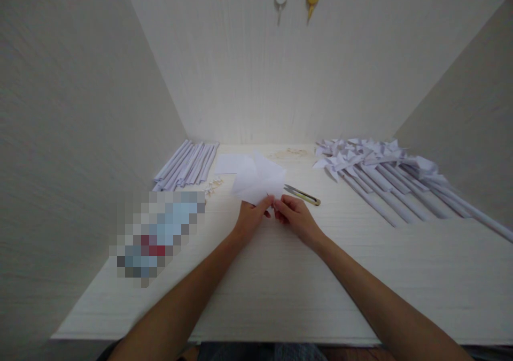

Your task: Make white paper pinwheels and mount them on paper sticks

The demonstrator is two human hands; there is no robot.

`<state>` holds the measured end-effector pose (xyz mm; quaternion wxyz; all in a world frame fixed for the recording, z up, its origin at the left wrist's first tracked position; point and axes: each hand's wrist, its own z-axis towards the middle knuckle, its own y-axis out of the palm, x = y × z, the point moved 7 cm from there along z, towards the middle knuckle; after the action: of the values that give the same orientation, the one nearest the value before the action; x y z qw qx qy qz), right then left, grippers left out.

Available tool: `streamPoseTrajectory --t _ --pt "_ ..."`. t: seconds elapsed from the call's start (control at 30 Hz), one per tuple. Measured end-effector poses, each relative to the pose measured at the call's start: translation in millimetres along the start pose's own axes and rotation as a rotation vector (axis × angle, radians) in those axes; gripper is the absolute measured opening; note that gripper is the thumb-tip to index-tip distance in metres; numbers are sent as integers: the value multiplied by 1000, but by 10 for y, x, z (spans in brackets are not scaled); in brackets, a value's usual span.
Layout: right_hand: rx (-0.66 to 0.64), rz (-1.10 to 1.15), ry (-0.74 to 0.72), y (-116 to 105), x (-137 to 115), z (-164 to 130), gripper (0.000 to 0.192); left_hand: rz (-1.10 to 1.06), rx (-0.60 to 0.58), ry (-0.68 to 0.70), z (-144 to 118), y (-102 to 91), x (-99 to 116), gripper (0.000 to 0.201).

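Observation:
A white sheet of paper [258,182], cut or folded into flaps, is lifted just above the pale table [280,275] at its middle. My left hand [251,216] pinches its lower edge, and my right hand [294,215] grips the same edge right beside it, fingertips almost touching. Small thread snips with yellowish handles [302,193] lie on the table just behind my right hand.
Rolled white paper sticks [188,164] lie in a stack at the back left. Several finished paper pinwheels on sticks [380,168] are piled at the back right. A flat white sheet [229,163] lies behind the hands. A blurred-out object [158,235] sits at the left. Walls enclose three sides.

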<state>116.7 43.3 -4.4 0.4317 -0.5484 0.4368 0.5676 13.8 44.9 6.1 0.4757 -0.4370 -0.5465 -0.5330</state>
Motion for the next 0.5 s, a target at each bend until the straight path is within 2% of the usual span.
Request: streamPoseTrajectory --t 0.1,0.23,0.5 --pt "27 -119 -75 3 -29 -11 31 10 28 -10 -10 -14 1 13" --pt "76 -166 -137 -33 -79 -34 29 18 43 -37 -15 -27 -45 15" --pt "69 -101 -116 -25 -49 -25 29 -25 76 -26 20 -62 -35 19"
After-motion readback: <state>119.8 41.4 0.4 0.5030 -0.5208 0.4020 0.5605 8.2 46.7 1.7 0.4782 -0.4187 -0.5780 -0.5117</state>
